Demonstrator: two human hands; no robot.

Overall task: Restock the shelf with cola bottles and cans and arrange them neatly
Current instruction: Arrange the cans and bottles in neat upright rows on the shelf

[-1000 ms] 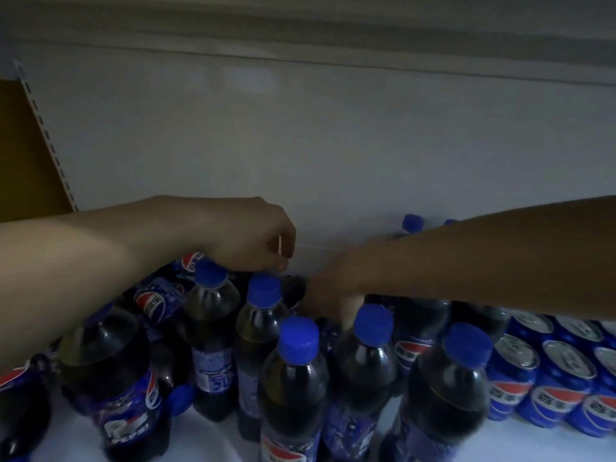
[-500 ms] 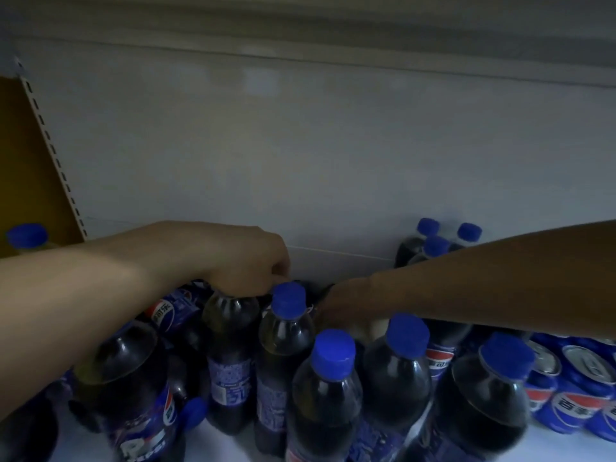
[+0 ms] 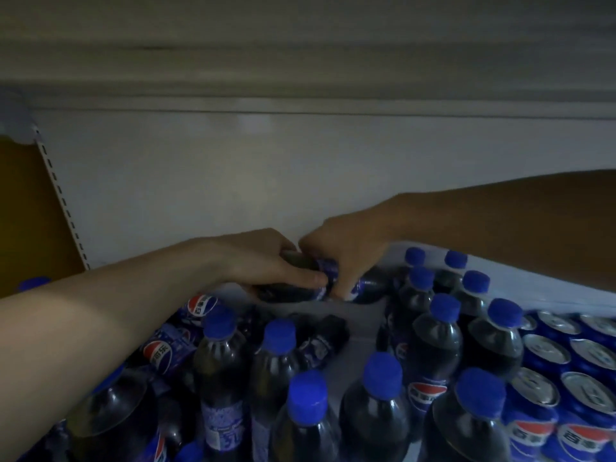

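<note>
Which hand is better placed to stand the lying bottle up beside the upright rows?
Probably right: the right hand grips the lying bottle at the end nearest the upright bottles; the left hand holds its far end.

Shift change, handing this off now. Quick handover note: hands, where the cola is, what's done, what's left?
Hands: left hand and right hand both grip one lying bottle at the back of the shelf.
Done: upright bottles stand in rows right of centre, and cans stand at the far right.
Left: stand the lying bottle up. Several toppled bottles lie at the left, and another fallen bottle lies mid-shelf. All need righting and lining up.
</note>
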